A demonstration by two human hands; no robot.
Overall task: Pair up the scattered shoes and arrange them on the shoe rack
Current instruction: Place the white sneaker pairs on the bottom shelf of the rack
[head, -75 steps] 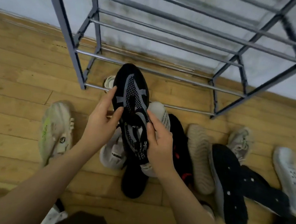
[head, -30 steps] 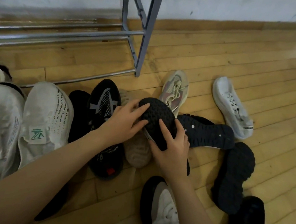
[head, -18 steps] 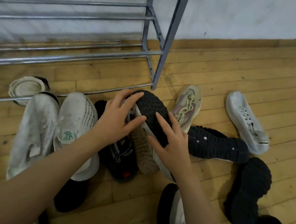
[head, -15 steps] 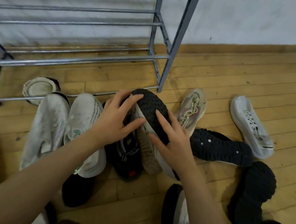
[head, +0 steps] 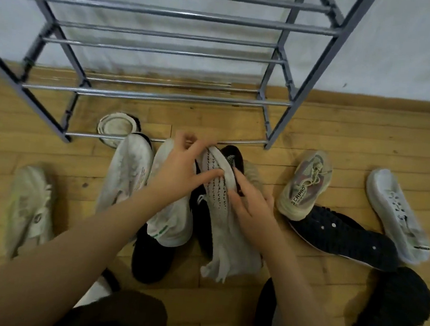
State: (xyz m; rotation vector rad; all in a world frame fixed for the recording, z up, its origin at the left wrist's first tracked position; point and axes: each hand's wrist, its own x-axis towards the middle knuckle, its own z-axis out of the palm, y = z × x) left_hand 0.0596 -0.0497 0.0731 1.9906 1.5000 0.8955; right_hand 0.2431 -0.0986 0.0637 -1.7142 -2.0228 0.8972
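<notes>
- Left hand: fingers curled over the toe of the white knit shoe, gripping it.
- Right hand: fingers nearly straight, pressing on the same shoe's side.
- White knit shoe: just in front of the shoe rack, lying over a black shoe on the floor.

Two bare forearms reaching forward from the bottom edge, converging at centre. Left hand palm down, thumb stretched rightward, fingers curled at the far end, blurred. Right hand just beside it, palm down, fingers angled up and leftward, their tips close to the left thumb.
</notes>
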